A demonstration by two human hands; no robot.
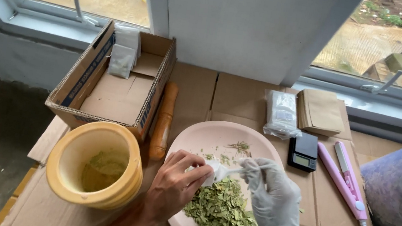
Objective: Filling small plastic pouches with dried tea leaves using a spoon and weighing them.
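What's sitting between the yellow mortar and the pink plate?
In the head view, an orange-brown wooden pestle lies on the cardboard between the yellow mortar and the pink plate, beside the cardboard box.

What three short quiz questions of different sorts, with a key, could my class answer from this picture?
1. True or false: the gloved right hand holds a small white spoon.
2. What lies heaped on the pink plate?
3. Which stands nearest the bare left hand: A the black scale, B the yellow mortar, C the pink sealer?

Key: 1 true; 2 dried green leaves; 3 B.
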